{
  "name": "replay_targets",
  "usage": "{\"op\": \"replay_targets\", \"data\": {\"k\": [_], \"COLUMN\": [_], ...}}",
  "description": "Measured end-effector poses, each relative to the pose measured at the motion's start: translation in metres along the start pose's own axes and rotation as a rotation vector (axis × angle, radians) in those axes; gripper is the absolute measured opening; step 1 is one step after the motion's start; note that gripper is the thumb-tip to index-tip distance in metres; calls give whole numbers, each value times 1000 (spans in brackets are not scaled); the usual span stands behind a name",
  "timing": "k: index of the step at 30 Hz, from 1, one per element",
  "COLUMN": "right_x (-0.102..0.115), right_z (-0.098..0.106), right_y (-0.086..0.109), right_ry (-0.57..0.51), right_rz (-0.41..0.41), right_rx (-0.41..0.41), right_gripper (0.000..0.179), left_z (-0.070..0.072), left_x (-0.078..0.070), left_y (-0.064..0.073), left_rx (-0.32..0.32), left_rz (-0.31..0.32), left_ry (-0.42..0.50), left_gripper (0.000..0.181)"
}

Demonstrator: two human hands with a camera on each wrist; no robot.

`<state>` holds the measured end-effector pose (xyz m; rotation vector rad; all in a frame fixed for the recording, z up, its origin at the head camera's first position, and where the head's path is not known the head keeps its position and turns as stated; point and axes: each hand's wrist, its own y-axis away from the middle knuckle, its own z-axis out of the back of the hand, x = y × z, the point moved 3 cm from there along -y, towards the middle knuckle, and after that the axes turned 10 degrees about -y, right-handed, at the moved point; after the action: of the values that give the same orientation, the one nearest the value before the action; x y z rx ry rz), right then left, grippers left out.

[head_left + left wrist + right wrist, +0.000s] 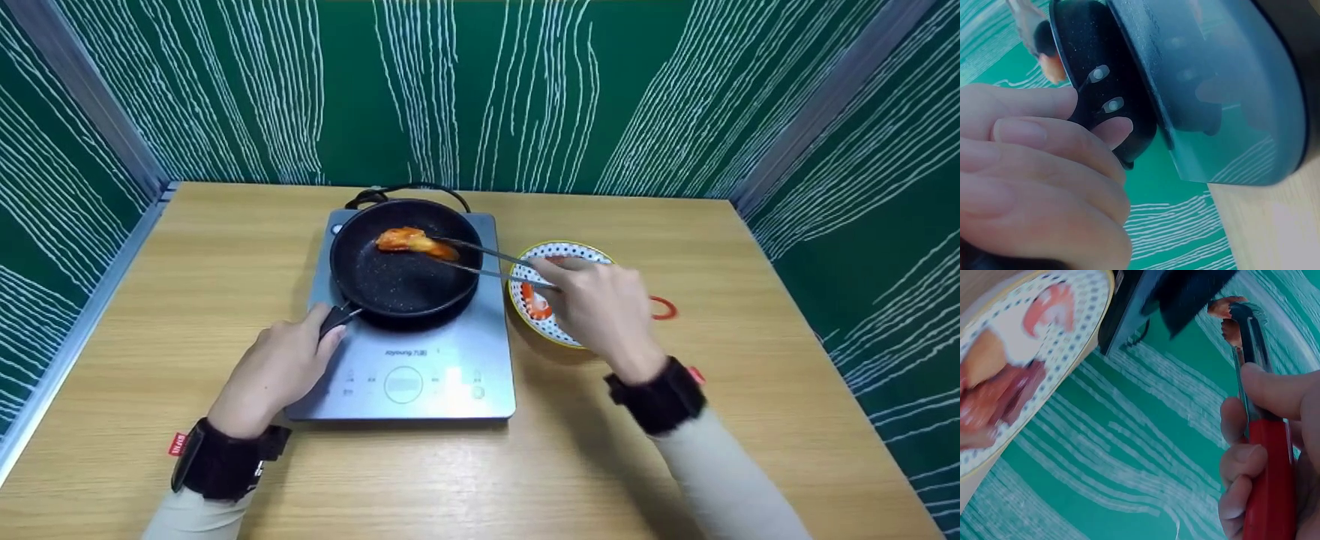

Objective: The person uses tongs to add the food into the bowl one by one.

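The black handle (339,318) of a round, dark, speckled frying pan (405,292) was gripped by the curled fingers of the left hand (274,367). Metal tongs with red grips (499,274) were held in the closed fingers of the right hand (607,307), and a glossy orange-red piece of food (411,241) was pinched between their tips within the pan's outline. The pan was set over a silver, flat induction cooktop (450,405) marked "Joyoung 九阳". Beside it on the wooden tabletop (600,465), more food was held by a yellow-rimmed, dotted white plate (555,330)
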<state>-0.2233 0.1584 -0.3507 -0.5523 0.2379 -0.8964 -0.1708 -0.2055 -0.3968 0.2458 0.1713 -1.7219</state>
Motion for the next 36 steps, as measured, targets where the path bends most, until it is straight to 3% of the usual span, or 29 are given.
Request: {"op": "replay_targets", "data": {"k": [7,15,20,26,36], "right_x": [28,47,54,57,53], "right_z": [-29,-48,-54,-57,-54], "right_y": [-26,-43,-49,-53,-54], "right_ry": [34,115,129,151,81], "right_rz": [63,97,97,94,47], "right_rx": [2,37,44,62,125], "right_gripper": [18,27,29,38,26], "left_z": [0,-1,0,-1,-2], "left_x": [0,0,0,1,2], "left_y": [-1,-1,0,-1,-2], "left_rx": [8,-10,-42,-9,15], "left_rz": [6,-5,-21,0,18], "left_ry": [4,-6,-10,5,13], "left_gripper": [28,26,24,26,27]}}
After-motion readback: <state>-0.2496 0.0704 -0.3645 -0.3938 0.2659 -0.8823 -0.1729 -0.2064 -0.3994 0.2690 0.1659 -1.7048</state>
